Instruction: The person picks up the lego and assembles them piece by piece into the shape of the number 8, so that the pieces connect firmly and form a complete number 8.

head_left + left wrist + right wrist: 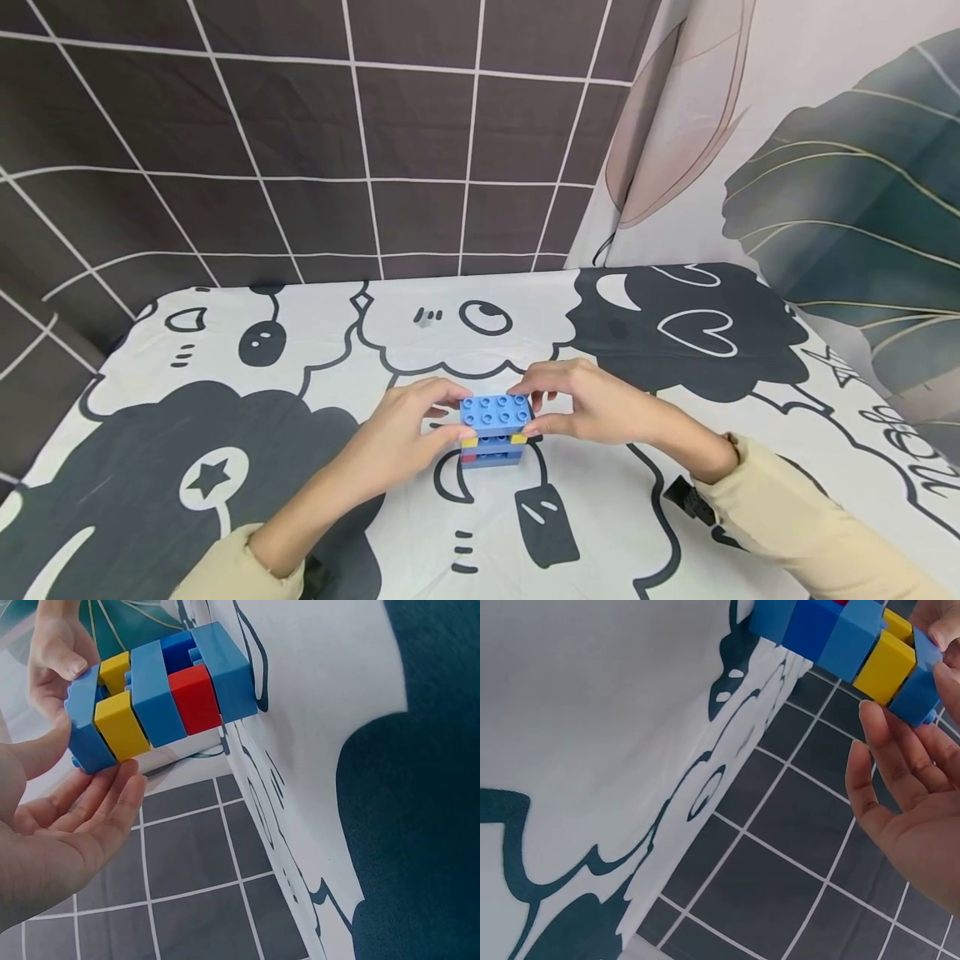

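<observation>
A stack of toy building bricks (492,446) stands on the patterned cloth between the two hands. Its top is a blue studded brick (495,413), pinched at its left end by my left hand (408,423) and at its right end by my right hand (592,402). Below that, in the left wrist view, come yellow bricks (122,726), a blue middle brick (157,694), a red brick (195,699) and a blue bottom brick (225,671). The right wrist view shows a darker blue brick (815,628) in the red one's layer.
A black-and-white cartoon cloth (480,533) covers the table. Behind it hangs a dark fabric with a white grid (412,125). At the right is a leaf-printed curtain (862,192).
</observation>
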Demonstrator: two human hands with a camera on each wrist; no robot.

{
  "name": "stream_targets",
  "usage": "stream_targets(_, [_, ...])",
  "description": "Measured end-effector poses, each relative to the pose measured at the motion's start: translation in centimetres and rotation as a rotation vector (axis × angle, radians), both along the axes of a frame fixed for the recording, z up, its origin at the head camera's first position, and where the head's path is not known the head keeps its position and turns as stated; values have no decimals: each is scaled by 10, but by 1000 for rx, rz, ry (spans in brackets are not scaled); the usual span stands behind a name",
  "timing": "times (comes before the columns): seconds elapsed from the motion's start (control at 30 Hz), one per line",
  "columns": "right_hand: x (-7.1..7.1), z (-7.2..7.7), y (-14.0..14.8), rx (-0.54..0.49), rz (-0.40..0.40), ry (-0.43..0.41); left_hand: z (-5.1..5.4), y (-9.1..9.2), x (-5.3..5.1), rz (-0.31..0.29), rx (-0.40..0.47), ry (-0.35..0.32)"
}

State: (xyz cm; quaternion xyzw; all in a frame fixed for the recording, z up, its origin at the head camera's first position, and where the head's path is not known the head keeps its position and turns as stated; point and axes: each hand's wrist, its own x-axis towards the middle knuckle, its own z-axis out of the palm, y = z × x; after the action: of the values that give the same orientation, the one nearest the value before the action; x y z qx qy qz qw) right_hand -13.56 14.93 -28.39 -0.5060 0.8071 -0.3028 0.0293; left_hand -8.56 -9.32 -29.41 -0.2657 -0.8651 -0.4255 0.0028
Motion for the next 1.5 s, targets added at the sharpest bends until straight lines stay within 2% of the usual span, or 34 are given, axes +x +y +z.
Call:
stream_targets(0.37, [1,-10,3,-90,-10,6,-2,-1,0,4,-10,6])
stream_targets(0.47, [4,-12,3,-99,-26,57,-2,-1,0,0,-8,2])
stream_targets(0.67, [8,-16,2,-108,-59,224,-2,-1,-1,-13,6,3])
stream_targets(0.8, [9,-18,2,-116,-59,272,-2,-1,0,-24,14,8])
stream_targets(0.87, [9,-18,3,-117,-56,246,-3,-1,0,-26,15,9])
stream_targets(1.1, [6,-15,3,-115,-40,64,-4,-1,-1,-30,19,2])
stream_targets(1.33, [8,-13,3,-84,-66,-5,-2,-2,-1,-29,0,-1])
stream_targets(1.5, [11,-12,3,-79,-96,-30,-1,-1,0,-33,-8,21])
